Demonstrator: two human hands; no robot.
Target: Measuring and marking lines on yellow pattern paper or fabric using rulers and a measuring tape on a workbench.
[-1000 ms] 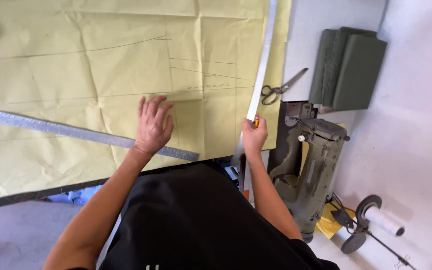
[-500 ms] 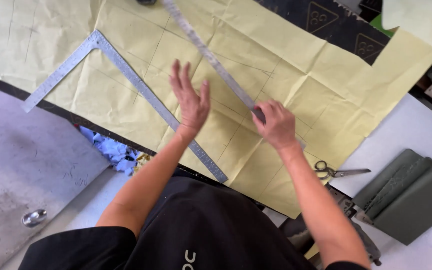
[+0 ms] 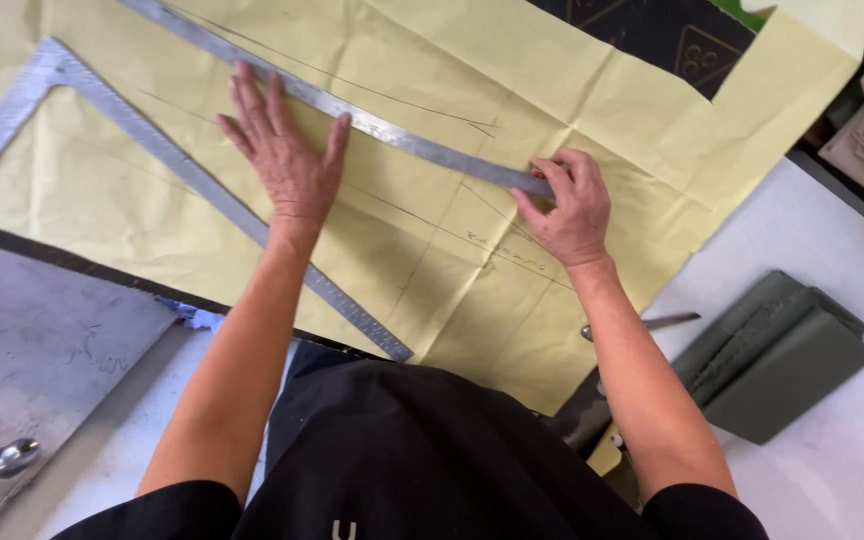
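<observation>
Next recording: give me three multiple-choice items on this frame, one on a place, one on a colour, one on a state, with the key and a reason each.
1. Where does the folded green cloth lie?
A. on the yellow paper
B. on the white surface to the right of the right arm
C. under the square ruler

2. What colour is the large paper sheet under the hands?
A. pale yellow
B. blue
C. white

3. How is the left hand placed?
A. closed in a fist
B. gripping scissors
C. flat, fingers spread, against the long metal ruler

Key:
1 B, the cloth sits off the paper on the white surface.
2 A, the sheet is yellow, creased, with pencil lines.
3 C, the palm is down with fingertips at the ruler, while the right hand pinches the ruler's end.
</observation>
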